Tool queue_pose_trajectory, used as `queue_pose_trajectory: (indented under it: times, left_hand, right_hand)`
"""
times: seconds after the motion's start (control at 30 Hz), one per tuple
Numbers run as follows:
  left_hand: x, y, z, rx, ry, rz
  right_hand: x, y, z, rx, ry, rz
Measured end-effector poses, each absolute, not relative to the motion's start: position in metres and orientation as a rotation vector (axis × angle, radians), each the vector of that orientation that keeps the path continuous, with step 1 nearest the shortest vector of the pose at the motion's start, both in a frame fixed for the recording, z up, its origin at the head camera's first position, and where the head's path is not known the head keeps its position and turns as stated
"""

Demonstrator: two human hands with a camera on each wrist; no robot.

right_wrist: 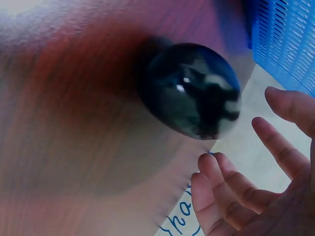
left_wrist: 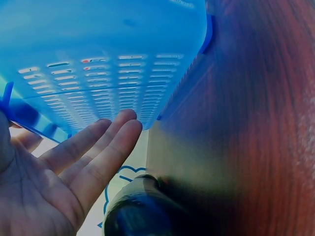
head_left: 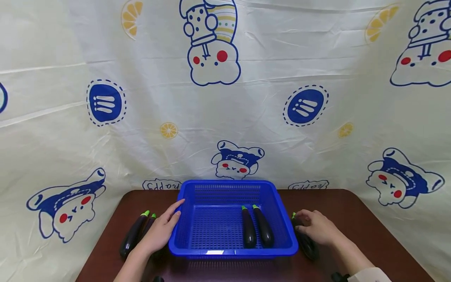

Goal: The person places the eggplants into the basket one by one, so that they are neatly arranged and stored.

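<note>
My left hand (head_left: 160, 231) rests at the left rim of a blue perforated plastic basket (head_left: 232, 252), with straight fingers along its outer wall in the left wrist view. Inside the basket, on its right side, lie two dark eggplants, a left one (head_left: 249, 229) and a right one (head_left: 264, 227), green stems pointing away. To the right of the basket, my right hand (head_left: 317, 227) hovers over another eggplant (head_left: 310, 248), covering part of it in the head view. In the right wrist view, a gap shows between its spread, loosely bent fingers and that eggplant (right_wrist: 192, 93).
Left of the basket, two more eggplants, an outer one (head_left: 134, 237) and an inner one (head_left: 148, 225), lie side by side, the inner one partly hidden by my left forearm. All stand on a dark brown wooden table (head_left: 352, 219). A white printed cloth (head_left: 246, 109) hangs behind.
</note>
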State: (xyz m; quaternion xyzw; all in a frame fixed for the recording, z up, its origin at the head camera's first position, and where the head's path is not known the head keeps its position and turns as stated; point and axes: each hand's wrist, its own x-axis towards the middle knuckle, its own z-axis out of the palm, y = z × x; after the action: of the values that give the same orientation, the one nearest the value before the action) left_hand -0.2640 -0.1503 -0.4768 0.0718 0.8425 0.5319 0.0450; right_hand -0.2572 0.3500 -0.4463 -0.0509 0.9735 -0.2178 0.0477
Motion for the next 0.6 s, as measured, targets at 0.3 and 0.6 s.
queue_pose_trajectory:
  times: [0.3, 0.6]
  left_hand:
    - [-0.264, -0.15, -0.473, 0.219, 2.621, 1.57]
    - [-0.262, -0.149, -0.473, 0.234, 2.633, 1.537]
  right_hand:
    - [-0.254, 0.353, -0.456, -0.135, 2.922, -0.693]
    - [-0.253, 0.353, -0.465, -0.091, 2.944, -0.653]
